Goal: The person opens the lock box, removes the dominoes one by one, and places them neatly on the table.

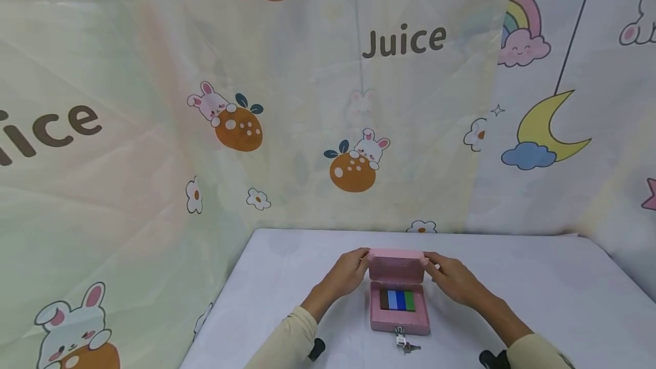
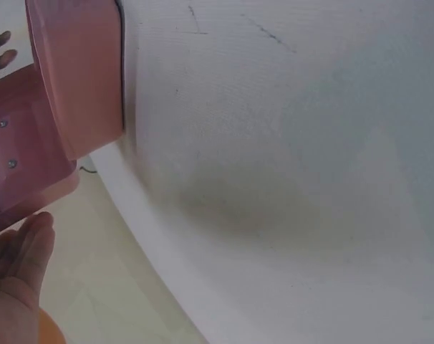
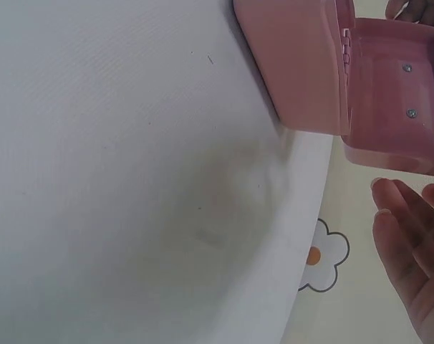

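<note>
A pink metal box (image 1: pixel 400 325) stands on the table with its hinged lid (image 1: pixel 396 269) raised. Inside lie several coloured bars (image 1: pixel 397 300) side by side: brown, light blue, blue and green. A small padlock (image 1: pixel 400 339) with keys (image 1: pixel 409 348) is at the box's front. My left hand (image 1: pixel 348 272) is at the lid's left edge, fingers extended; whether they touch it is unclear. My right hand (image 1: pixel 453 279) is at the lid's right side. In the right wrist view, its loosely bent fingers (image 3: pixel 399 247) appear just apart from the lid.
The white table (image 1: pixel 287 255) runs back to a printed fabric backdrop (image 1: pixel 307 73) with rabbits, oranges and flowers. Black straps or devices (image 1: pixel 318 349) sit at both wrists. Faint dark marks (image 2: pixel 267 32) show on the tabletop.
</note>
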The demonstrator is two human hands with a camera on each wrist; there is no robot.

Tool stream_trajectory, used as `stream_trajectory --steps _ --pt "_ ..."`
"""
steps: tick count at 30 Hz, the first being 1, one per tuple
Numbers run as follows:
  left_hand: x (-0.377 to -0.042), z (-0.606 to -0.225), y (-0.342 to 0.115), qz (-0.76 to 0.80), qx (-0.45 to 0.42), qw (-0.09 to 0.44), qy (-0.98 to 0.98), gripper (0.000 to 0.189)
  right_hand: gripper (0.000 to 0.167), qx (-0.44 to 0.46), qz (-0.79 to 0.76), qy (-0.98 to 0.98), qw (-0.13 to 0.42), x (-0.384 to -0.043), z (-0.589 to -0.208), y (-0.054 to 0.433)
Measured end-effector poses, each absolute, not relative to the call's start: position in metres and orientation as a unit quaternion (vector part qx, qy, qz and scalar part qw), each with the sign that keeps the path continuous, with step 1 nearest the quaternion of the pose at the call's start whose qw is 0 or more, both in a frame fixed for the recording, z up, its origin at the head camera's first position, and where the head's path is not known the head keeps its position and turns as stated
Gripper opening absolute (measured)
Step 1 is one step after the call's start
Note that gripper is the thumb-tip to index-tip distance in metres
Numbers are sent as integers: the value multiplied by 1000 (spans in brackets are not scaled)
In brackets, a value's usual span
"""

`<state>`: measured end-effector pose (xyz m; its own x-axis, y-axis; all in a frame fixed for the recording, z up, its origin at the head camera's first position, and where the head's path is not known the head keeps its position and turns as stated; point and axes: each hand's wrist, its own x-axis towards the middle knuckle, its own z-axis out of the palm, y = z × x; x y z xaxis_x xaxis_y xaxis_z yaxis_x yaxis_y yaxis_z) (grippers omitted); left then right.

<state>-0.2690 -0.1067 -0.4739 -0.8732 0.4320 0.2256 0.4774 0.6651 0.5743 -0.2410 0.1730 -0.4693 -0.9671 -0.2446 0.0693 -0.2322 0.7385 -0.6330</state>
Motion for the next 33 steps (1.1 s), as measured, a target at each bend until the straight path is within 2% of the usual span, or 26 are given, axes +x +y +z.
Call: stream_trajectory --steps 5,12,26,33 --pt "-266 -477 -108 -333 -232 38 -913 48 50 -122 -320 939 -29 -236 -469 175" --pt "-263 -481 -119 -339 -223 14 -914 55 39 -125 -307 940 -79 -227 -468 179" --pt "-245 -494 -131 -297 -214 -74 -928 77 31 -152 -301 938 -85 -214 -468 165" --pt "-240 -499 -129 -250 -240 -80 -935 79 23 -201 -306 927 -79 -212 -472 151"
